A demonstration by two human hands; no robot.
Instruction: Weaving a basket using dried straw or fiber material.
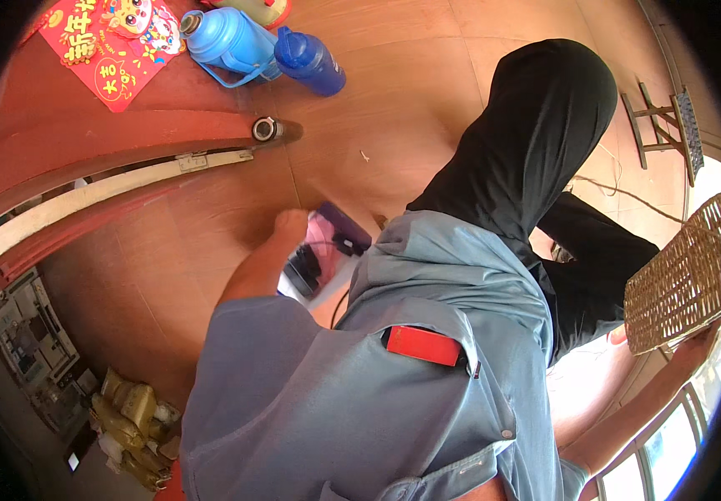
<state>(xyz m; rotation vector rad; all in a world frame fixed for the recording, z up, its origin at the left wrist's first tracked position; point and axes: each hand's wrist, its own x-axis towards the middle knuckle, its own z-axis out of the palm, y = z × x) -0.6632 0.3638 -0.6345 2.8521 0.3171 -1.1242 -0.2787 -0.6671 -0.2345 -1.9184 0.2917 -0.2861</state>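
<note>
Touching the weave: the right hand (698, 346) is meeting the lower edge of a tilted wicker basket (679, 280); its fingers are hiding behind the strands, so whether they are clenched round the edge or lying loose I cannot tell.
Basket's far side: it is vanishing into the black rim of the view, and its inside is facing away.
Left hand: this hand (291, 222) is showing mostly its back, just beside a pale container-like thing (320, 259); the fingers are curling out of sight, so I cannot tell whether they are grasping it or have let go.
Pale thing: it is lying between the left hand and the shirt (452, 401), showing pink and black patches and a dark purple panel (344, 224); blur and glare are masking its exact kind, and the shirt is passing close to its right side.
Chest pocket: a red packet (424, 346) is poking out, its lower part hiding in the cloth.
Legs: black trousers (527, 125) are covering much of the floor (377, 150); the feet are mostly hiding.
Upper left: a light-blue flask (233, 40) is standing near a dark-blue bottle (310, 63), while a greenish thing (264, 10) behind them is running off the top.
Lower left: gold-coloured bundles (131, 417) are sinking into shadow, their kind hard to make out.
</note>
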